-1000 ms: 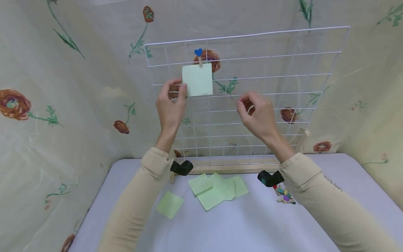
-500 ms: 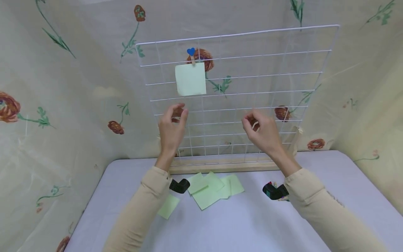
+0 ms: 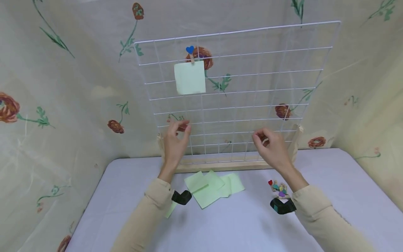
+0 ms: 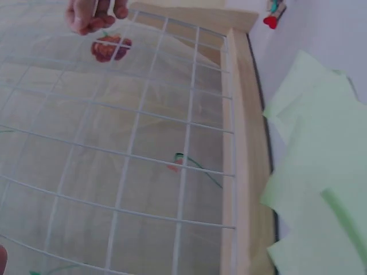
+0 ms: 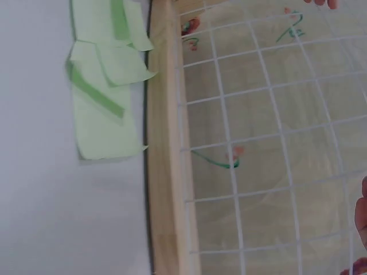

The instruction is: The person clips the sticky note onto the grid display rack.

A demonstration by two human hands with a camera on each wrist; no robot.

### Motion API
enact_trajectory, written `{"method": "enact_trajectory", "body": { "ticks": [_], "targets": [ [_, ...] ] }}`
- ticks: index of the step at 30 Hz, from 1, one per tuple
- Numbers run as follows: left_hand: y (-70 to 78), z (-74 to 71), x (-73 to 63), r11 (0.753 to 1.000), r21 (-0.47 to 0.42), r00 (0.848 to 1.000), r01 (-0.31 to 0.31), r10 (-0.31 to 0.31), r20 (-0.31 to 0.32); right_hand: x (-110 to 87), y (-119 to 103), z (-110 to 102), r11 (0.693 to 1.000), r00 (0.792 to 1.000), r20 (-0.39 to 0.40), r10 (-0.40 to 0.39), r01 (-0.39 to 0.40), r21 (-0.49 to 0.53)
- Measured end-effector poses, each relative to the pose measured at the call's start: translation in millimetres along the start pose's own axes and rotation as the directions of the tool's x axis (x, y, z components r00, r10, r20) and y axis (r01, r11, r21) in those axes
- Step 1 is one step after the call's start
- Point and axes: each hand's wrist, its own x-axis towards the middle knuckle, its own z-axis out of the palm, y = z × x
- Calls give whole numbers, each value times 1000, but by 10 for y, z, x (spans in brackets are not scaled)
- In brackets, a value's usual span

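Observation:
A pale green sticky note (image 3: 190, 78) hangs at the upper left of a white wire grid (image 3: 239, 32), held by a small wooden clothespin with a blue heart (image 3: 190, 50). Below that note, my left hand (image 3: 175, 144) is raised before the lower grid with fingers loosely bent and nothing in them. My right hand (image 3: 272, 148) hovers at the grid's lower right, its thumb and forefinger tips close together and no object showing between them. Several green sticky notes (image 3: 204, 196) lie overlapping on the table. Small coloured clothespins (image 3: 280, 189) are heaped near the right wrist.
A wooden base (image 3: 220, 167) supports the grid at the back of the white-covered table (image 3: 245, 224). Another green note (image 3: 171, 210) is partly hidden by the left sleeve. Flower-patterned cloth (image 3: 78, 115) surrounds the table on the back and sides.
The left hand has left the hanging note and moved down. My right hand has also dropped, slightly rightward. The note stays clipped on the grid, and the clothespin heap shows again.

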Motion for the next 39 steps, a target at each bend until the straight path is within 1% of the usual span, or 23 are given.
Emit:
{"method": "enact_trajectory", "body": {
  "ticks": [3, 6, 9, 14, 19, 22, 24, 25, 27, 29, 31, 34, 35, 37, 39],
  "targets": [
    [-62, 16, -129, 999, -15, 999, 45, -45, 10, -119, 75, -3, 999, 999, 12, 38, -38, 0],
    [-133, 36, -246, 997, -16, 997, 76, -76, 24, -232, 147, -2, 996, 996, 17, 89, -89, -4],
    [-201, 62, -340, 996, -18, 996, 85, -84, 37, -322, 207, 11, 992, 992, 10, 127, -126, -17],
    [-271, 84, -517, 993, -11, 991, 122, -121, 59, -437, 258, 59, 987, 987, 19, 159, -159, -12],
    [-327, 78, -715, 981, -20, 976, 192, -189, 106, -571, 301, 84, 978, 978, 39, 207, -208, 17],
    [-366, 53, -835, 973, -31, 969, 228, -223, 104, -697, 347, 82, 967, 967, 32, 252, -252, 29],
    [-390, 24, -915, 967, -33, 964, 252, -248, 92, -794, 388, 76, 957, 958, 10, 288, -288, 19],
    [-413, 11, -957, 966, -28, 964, 256, -253, 83, -844, 404, 69, 950, 950, -5, 313, -313, 25],
    [-444, -33, -1035, 963, -10, 962, 268, -267, 66, -950, 439, 50, 926, 926, -29, 377, -376, 48],
    [-479, -103, -1107, 959, 5, 957, 285, -285, 46, -1038, 461, 40, 890, 891, -52, 450, -444, 106],
    [-520, -178, -1172, 956, 18, 956, 293, -294, 12, -1127, 473, 28, 847, 853, -65, 517, -500, 180],
    [-570, -289, -1265, 946, 32, 946, 323, -323, -30, -1254, 491, 12, 781, 797, -76, 600, -562, 272],
    [-591, -320, -1296, 943, 35, 943, 330, -329, -41, -1293, 499, 5, 759, 780, -77, 621, -574, 306],
    [-637, -370, -1356, 937, 46, 938, 346, -343, -58, -1363, 514, -9, 708, 739, -86, 668, -596, 378],
    [-683, -408, -1411, 933, 63, 934, 355, -350, -76, -1422, 542, -27, 654, 704, -92, 704, -594, 468]
  ]
}}
